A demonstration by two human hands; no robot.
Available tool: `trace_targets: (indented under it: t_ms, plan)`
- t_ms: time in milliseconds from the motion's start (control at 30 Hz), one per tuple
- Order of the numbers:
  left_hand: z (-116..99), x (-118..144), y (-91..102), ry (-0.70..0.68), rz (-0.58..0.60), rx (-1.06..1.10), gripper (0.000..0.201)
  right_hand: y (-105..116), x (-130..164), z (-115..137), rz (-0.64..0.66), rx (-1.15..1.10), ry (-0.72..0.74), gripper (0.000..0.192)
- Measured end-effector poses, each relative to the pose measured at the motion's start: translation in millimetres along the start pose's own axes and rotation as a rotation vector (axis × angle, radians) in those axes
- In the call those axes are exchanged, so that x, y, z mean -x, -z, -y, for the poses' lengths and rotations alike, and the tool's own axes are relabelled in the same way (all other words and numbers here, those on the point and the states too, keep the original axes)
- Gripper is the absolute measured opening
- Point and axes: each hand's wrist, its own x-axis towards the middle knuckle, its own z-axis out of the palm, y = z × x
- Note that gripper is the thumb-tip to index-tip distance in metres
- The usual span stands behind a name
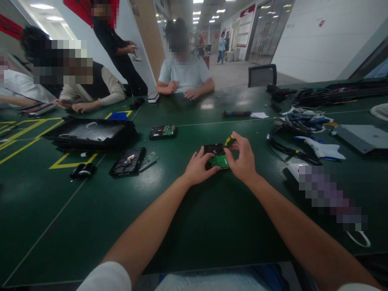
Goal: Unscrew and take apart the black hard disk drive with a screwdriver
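Fingers of left hand [198,166] pinch black hard drive with green circuit board [217,157] at frame centre; right hand [242,159] grips yellow-black screwdriver [229,141]—best keep the tip vertical and the drive pinned flat.

Table top [100,210]: smooth dark green, semi-gloss, catches ceiling lights; yellow painted lines at its left end. Hard drive [216,150] at table centre: black casing, green circuit board [218,161] facing up, matt. Screwdriver [229,140] just right of it: yellow-and-black plastic handle. Tray [91,133] far left of drive: black plastic, shiny liner.
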Motion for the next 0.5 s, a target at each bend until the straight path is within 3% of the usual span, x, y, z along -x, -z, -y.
trace_targets:
  t_ms: [500]
  plan:
    - [-0.3,-0.3,-0.3,0.001,0.005,-0.005,0.066,0.3,-0.8,2.4,0.0,0.01,0.017,0.07]
